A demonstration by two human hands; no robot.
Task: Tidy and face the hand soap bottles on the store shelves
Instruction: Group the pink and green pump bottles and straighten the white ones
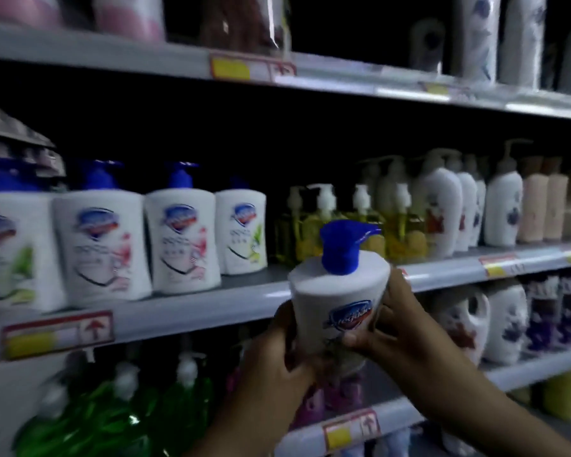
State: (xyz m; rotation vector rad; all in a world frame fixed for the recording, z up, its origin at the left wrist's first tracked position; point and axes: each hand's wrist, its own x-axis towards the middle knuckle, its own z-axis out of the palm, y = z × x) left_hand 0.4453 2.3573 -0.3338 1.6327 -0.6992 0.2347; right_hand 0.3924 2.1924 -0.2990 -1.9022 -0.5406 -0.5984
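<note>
- Both hands grip the bottle (335,296): your left hand (277,364) wraps its lower side, your right hand (401,324) curls round the other, holding it upright before the shelf (178,311).
- Best next: slide it into the gap (279,275) just above your left hand, beside the white row (182,239), logo (350,313) outward, pump (340,249) matching the neighbours.
- Your fingers hide its base; blur smears every label.

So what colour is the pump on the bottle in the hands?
Blue; the pump shows clearly in the head view.
</note>
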